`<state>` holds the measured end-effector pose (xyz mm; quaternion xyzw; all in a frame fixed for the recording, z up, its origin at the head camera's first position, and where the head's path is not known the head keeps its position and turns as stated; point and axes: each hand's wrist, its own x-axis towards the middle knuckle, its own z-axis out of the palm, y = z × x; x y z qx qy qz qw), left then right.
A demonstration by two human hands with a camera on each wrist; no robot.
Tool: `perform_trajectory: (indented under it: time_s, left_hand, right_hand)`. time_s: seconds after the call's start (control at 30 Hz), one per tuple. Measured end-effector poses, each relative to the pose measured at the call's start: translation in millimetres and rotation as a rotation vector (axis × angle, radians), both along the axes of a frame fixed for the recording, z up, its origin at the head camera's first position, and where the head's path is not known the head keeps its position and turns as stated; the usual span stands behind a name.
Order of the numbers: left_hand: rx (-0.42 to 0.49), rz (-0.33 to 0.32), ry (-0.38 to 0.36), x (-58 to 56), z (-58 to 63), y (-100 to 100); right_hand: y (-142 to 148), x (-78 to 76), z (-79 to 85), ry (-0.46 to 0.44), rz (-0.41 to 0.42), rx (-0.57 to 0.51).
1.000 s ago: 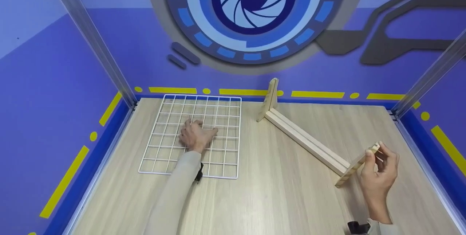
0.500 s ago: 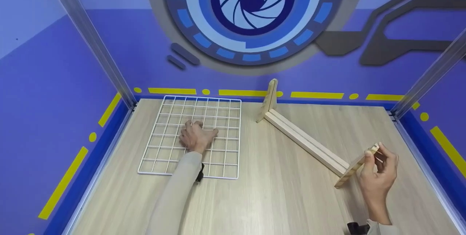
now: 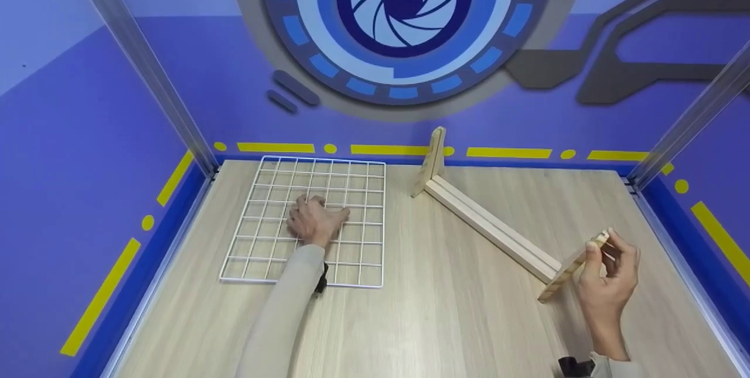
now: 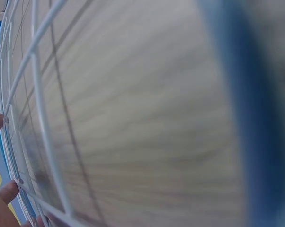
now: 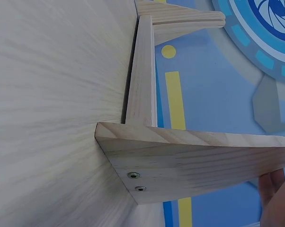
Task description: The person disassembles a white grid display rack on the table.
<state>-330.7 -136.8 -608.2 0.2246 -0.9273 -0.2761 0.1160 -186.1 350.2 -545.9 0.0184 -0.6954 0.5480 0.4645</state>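
Observation:
A white wire grid panel is on the left of the table in the head view, its far edge overlapping the base of the wall. My left hand grips its wires near the middle, fingers bent and thumb out to the side. In the left wrist view fingertips meet the wires, and wire shadows fall on the wood. To the right stands a pale wooden frame, a grooved bar between two angled end pieces. My right hand pinches the top of the near end piece between thumb and fingers.
The wood-grain table is bounded by blue printed walls at the back and sides. Metal posts rise at the back corners. Two screws show low on the near end piece in the right wrist view.

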Motion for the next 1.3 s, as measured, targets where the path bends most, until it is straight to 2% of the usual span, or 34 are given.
perform_trajectory:
  time_s: [0.23, 0.53, 0.7, 0.87, 1.07, 1.3]
  left_hand:
    - [-0.003, 0.004, 0.013, -0.2, -1.8, -2.5]
    - [-0.011, -0.021, 0.003, 0.1, -1.2, -3.5]
    - [-0.021, -0.026, -0.027, 0.8, -0.3, -3.1]
    - [-0.025, -0.031, -0.022, 1.8, -0.7, -1.7]
    - [-0.050, -0.024, -0.017, 2.8, -1.9, -0.8]
    - [-0.058, -0.048, -0.084, -0.9, -0.2, 3.2]
  right_hand:
    - [12.0, -8.5, -18.6, -0.026, -0.011, -0.003]
    - [3.2, -3.3, -6.8, -0.010, 0.006, -0.015]
    - [9.6, -6.2, -16.2, -0.016, -0.012, -0.005]
    - [14.6, -8.2, -22.8, -0.020, -0.018, -0.004]
    - [15.3, -9.6, -22.9, -0.024, -0.009, -0.013]
    - [13.2, -9.6, -17.9, 0.000, -0.005, -0.032]
